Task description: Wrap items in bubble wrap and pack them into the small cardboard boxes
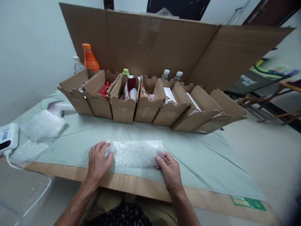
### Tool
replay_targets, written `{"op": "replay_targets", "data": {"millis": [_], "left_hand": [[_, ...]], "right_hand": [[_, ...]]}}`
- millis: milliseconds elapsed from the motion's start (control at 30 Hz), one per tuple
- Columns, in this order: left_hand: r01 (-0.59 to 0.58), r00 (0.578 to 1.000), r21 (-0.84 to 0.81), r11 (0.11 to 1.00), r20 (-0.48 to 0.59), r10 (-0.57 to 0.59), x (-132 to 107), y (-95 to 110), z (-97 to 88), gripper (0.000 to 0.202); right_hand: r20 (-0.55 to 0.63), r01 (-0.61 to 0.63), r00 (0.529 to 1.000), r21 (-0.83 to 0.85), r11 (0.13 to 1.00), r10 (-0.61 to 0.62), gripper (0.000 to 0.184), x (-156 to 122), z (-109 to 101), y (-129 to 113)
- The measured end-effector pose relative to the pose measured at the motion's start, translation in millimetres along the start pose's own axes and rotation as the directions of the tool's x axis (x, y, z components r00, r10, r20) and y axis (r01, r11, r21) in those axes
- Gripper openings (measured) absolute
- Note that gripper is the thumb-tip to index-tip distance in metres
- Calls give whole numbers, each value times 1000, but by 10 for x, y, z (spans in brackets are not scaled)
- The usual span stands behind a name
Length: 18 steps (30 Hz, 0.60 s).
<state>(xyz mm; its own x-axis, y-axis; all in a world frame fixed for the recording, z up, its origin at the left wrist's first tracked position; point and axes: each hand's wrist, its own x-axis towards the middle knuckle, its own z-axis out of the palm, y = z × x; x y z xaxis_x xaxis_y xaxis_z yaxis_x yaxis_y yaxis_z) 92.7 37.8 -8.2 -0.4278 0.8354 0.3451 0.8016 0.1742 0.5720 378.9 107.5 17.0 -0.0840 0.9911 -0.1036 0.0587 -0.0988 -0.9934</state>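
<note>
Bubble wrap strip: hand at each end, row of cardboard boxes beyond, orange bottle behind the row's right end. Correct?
No: head view shows the orange bottle behind the row's left end. The rest stands: left hand and right hand at opposite ends of the bubble wrap strip, cardboard boxes beyond.

Both forearms (78,196) reach forward, the left grip (98,158) curled, the right grip (171,169) pinched.

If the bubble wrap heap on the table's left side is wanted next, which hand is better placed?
Probably the left hand, at the left end of the strip: it is nearer the heap. The right hand, pinching the other end, is farther off.
</note>
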Motion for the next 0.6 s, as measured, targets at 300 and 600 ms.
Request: {"op": "replay_targets", "data": {"millis": [300,600], "left_hand": [[425,905,-307,851,149,-398,269,-240,-565,28],[213,976,73,974,31,-216,294,-554,-523,29]], "right_hand": [[-127,61,989,-136,989,-79,37,28,-238,-53],[-206,91,948,-553,828,-242,49,305,-373,0]]}}
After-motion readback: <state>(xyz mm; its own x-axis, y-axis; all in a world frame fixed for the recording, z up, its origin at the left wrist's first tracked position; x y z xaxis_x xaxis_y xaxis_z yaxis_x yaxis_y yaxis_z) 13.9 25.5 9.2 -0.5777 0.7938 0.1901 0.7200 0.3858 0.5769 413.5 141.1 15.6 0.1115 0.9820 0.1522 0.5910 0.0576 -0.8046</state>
